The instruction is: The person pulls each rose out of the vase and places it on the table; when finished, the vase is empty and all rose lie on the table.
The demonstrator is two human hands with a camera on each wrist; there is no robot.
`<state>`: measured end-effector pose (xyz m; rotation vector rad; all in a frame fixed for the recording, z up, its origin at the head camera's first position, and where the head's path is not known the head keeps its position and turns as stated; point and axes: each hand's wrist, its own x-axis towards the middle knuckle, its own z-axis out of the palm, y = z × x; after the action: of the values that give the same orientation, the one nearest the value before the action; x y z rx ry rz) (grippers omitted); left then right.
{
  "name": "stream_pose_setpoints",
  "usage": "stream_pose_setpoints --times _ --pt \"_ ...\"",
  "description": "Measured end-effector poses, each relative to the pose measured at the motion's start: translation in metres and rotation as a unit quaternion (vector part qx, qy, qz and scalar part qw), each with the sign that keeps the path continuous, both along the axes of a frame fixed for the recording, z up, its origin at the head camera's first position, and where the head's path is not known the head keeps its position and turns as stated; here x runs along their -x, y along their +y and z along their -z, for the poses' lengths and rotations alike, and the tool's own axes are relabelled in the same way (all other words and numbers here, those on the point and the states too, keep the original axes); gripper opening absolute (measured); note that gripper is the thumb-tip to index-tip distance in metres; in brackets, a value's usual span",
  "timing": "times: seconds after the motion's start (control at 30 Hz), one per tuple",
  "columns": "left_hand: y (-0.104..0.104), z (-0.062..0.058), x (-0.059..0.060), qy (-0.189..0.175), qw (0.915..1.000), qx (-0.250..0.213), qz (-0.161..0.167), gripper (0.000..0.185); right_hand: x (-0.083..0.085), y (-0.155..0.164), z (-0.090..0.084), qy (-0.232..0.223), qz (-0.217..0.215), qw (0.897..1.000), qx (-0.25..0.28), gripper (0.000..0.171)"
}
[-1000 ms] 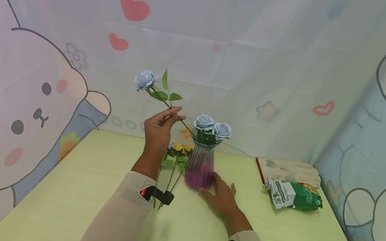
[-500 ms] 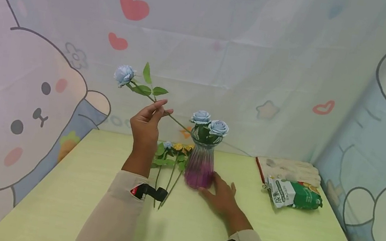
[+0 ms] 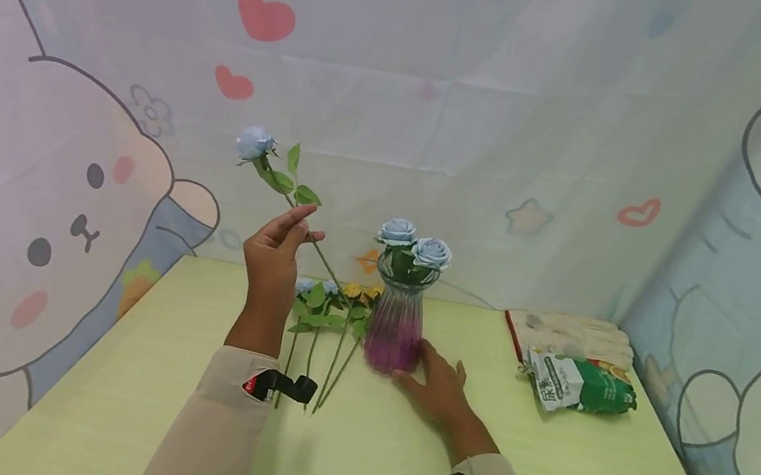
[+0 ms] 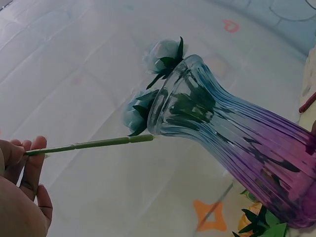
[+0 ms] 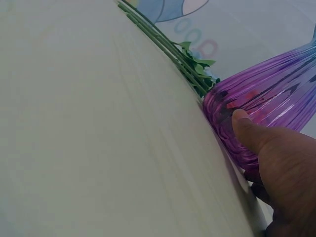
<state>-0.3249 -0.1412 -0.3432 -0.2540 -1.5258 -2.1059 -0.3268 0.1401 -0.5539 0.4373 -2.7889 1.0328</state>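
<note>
My left hand point(image 3: 272, 262) is raised left of the vase and pinches the stem of a blue rose point(image 3: 256, 144) between thumb and fingers. The bloom tilts up to the left, and the stem slants down to the right. Its cut end point(image 4: 143, 138) hangs outside the vase, close to the rim in the left wrist view. The ribbed glass vase point(image 3: 397, 323), clear above and purple below, stands upright with two blue roses point(image 3: 432, 253) in it. Low on its right side, my right hand point(image 3: 439, 388) grips the vase, with the thumb point(image 5: 249, 129) against the glass.
Several flowers with yellow point(image 3: 360, 292) and blue blooms lie on the table left of the vase, stems toward me. At the right are a green and white packet point(image 3: 581, 384) and pale gloves point(image 3: 574, 336). A printed cloth point(image 3: 478, 137) hangs behind the table.
My left hand has moved left with the blue rose, and its stem end has come out of the vase's mouth. The right hand and the vase stay in place.
</note>
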Motion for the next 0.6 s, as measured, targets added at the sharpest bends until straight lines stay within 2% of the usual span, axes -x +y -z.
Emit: stream_pose_setpoints --times 0.13,0.33,0.6 --pt "-0.002 0.007 0.0 -0.034 0.9992 0.02 0.012 0.026 -0.002 0.0 -0.004 -0.007 -0.001 1.0 0.001 0.085" --pt "-0.011 0.019 0.002 -0.061 0.9958 0.022 0.064 0.027 -0.004 0.0 -0.006 -0.013 0.001 1.0 -0.003 0.086" --pt "-0.031 0.037 0.002 -0.082 0.9867 0.097 0.101 0.03 -0.003 0.001 -0.006 -0.014 0.0 1.0 -0.01 0.088"
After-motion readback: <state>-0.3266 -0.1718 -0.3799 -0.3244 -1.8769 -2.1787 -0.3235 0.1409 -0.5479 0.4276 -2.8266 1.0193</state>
